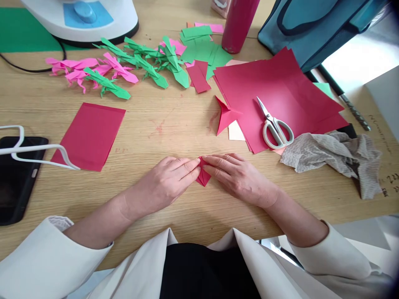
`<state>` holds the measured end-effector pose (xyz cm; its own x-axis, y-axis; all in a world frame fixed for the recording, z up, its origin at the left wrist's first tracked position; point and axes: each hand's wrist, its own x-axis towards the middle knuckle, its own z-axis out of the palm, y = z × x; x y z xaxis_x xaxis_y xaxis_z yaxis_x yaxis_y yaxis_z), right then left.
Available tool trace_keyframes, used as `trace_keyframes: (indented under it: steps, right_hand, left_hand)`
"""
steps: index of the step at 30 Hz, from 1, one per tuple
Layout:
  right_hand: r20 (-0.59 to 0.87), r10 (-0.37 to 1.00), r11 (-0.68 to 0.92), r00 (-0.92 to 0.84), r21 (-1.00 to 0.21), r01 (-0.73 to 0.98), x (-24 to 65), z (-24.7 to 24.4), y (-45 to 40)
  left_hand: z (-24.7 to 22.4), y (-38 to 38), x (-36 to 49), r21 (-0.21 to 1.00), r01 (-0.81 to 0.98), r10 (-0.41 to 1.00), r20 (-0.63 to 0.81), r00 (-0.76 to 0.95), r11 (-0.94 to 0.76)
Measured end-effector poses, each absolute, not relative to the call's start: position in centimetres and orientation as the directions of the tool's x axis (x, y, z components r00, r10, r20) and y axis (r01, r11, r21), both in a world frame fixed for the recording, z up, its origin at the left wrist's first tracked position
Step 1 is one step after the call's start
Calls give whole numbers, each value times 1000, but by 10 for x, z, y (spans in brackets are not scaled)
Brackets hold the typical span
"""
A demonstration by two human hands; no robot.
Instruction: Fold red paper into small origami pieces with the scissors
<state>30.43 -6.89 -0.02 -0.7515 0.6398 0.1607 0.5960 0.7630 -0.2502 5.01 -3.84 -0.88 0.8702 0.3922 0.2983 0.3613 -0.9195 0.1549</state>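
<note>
Between my hands, on the wooden table, lies a small piece of folded red paper (204, 177), its lower end pointed toward me. My left hand (170, 180) presses its fingertips on the left side of the paper. From the right, my right hand (238, 178) holds the other side, fingers together. The fingers hide the upper part of the paper. Farther off to the right, a partly folded red paper piece (225, 115) stands beside a stack of red sheets (246, 87). White-handled scissors (274, 126) rest on that stack.
Folded green paper figures (152, 70) and pink ones (84, 70) lie at the back left. A red sheet stack (93, 137) and a black phone (18, 182) are to the left. A crumpled cloth (330, 158), red bottle (238, 25) and blue bag (311, 29) stand right.
</note>
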Motion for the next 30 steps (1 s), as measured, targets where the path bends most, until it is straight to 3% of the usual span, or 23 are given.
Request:
trace_keyframes:
  steps: [10, 30]
  right_hand:
    - [197, 583, 813, -788, -157, 561, 302, 5, -72]
    - [194, 550, 834, -813, -181, 521, 309, 2, -81]
  left_hand:
    - [-9, -38, 51, 136, 355, 380, 288, 879, -925]
    - [-8, -38, 51, 155, 356, 387, 270, 882, -921]
